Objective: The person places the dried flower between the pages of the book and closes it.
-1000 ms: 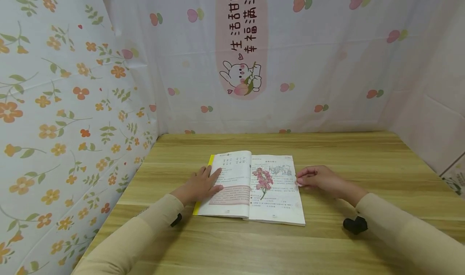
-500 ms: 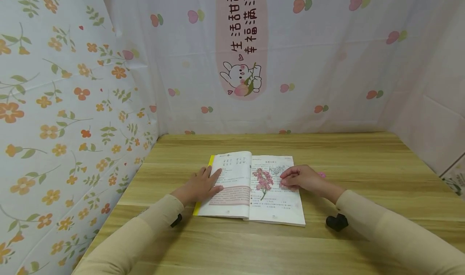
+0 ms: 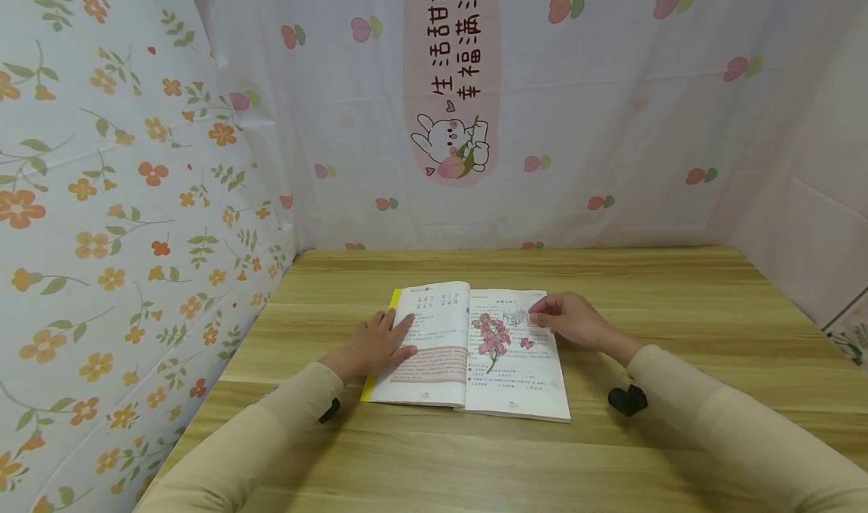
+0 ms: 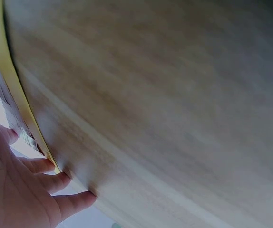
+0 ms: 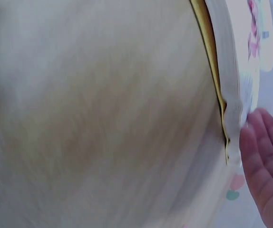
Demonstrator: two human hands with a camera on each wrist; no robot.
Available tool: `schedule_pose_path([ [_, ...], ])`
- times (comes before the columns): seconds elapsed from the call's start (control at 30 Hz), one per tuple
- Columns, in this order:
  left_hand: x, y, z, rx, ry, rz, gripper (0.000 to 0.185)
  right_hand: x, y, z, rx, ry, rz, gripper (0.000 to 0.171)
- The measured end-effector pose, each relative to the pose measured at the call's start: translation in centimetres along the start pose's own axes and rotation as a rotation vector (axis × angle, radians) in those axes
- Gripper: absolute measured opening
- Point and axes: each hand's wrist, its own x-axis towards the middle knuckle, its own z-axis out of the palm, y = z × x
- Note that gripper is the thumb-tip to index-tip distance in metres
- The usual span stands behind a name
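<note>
An open book [image 3: 515, 392] lies on the wooden table, its yellow cover edge showing at the left. My left hand [image 3: 369, 347] rests on the left page with fingers spread; in the left wrist view, fingertips reach over the book's yellow edge [image 4: 28, 111]. On the right page lies a pink flower sprig [image 3: 491, 337] with a green stem. A small pink blossom [image 3: 527, 343] lies to its right, under a printed drawing. My right hand [image 3: 573, 319] is over the right page's upper outer edge, fingers loosely bent and holding nothing. Its fingers [image 5: 265, 137] are beside the page edges in the right wrist view.
The wooden table [image 3: 434, 468] extends around the book. A white curtain [image 3: 610, 121] with printed peaches hangs behind it, and a flowered cloth [image 3: 122, 234] hangs at the left. A black wrist-worn piece [image 3: 627, 400] shows below the right forearm.
My right hand has moved left from beside the book onto the right page, let go of the small pink blossom there, then drawn back up and right. The left hand has stayed put.
</note>
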Motion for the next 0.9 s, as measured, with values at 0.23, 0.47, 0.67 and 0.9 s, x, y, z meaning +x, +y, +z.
schedule_pose_path([
  [0.23,0.0,0.0,-0.1,0.014,0.006,0.006,0.071,1.2,0.7,-0.5,-0.356,0.05,-0.169,0.039],
  [0.47,0.1,0.0,0.1,0.009,-0.002,0.002,0.07,1.9,1.7,-0.6,-0.512,-0.025,-0.211,0.061],
  [0.67,0.1,-0.1,0.2,0.026,0.014,0.003,0.07,2.5,2.7,-0.6,-0.558,-0.036,-0.201,0.061],
  [0.9,0.0,0.0,0.2,0.032,0.027,0.008,0.071,3.1,3.1,-0.8,-0.547,-0.044,-0.185,0.059],
])
